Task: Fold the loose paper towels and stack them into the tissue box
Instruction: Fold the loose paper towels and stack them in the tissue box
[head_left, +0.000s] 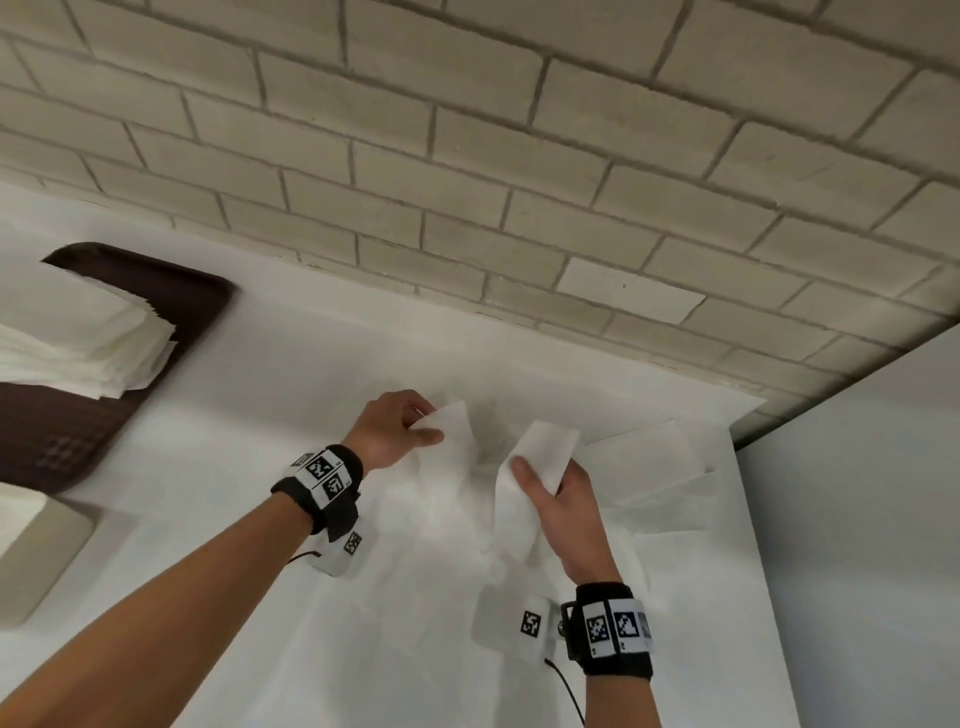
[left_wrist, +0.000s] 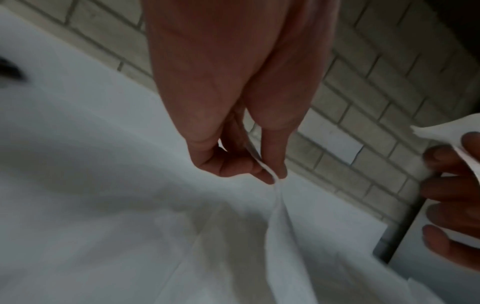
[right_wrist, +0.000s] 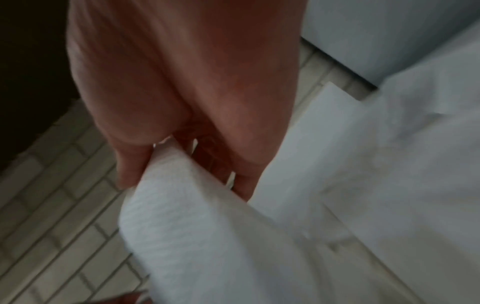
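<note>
A white paper towel (head_left: 467, 467) is lifted above the white table, stretched between both hands. My left hand (head_left: 410, 426) pinches its left top corner between thumb and forefinger; the left wrist view shows that pinch (left_wrist: 272, 176) with the sheet (left_wrist: 285, 236) hanging below. My right hand (head_left: 550, 483) grips the towel's right top edge (head_left: 545, 447), thumb in front; in the right wrist view the towel (right_wrist: 187, 216) drapes over the thumb and fingers. More loose paper towels (head_left: 649, 467) lie flat on the table under and right of the hands. No tissue box is clearly visible.
A dark brown tray (head_left: 171, 291) at the left holds a stack of folded white towels (head_left: 83, 343). A pale rectangular object (head_left: 41, 551) sits at the left edge. A brick wall (head_left: 519, 156) runs behind the table; a grey panel (head_left: 857, 519) borders the right.
</note>
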